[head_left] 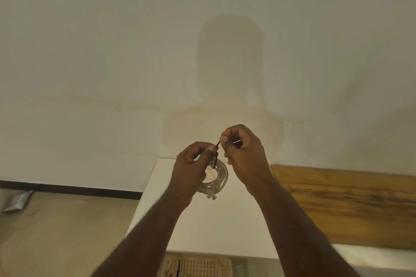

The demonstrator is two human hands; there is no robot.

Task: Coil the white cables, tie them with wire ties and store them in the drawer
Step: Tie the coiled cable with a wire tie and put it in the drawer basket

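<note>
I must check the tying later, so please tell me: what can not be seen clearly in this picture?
- Head view: whether the tie is twisted shut; the left hand covers it.
- The far side of the coil, behind the left hand.
- What the right hand pinches; its fingers hide it.
- The basket, cut by the bottom edge.

Both forearms bare, reaching up and forward from bottom of view, converging toward centre. Left hand [193,164]: fingers curled, thumb pressed against forefinger near the top, back of hand toward camera. Right hand [244,153]: held slightly higher, fingers curled into the palm, thumb and forefinger pinched together at its left edge. The two hands sit just beside each other, fingertips nearly meeting.
</note>
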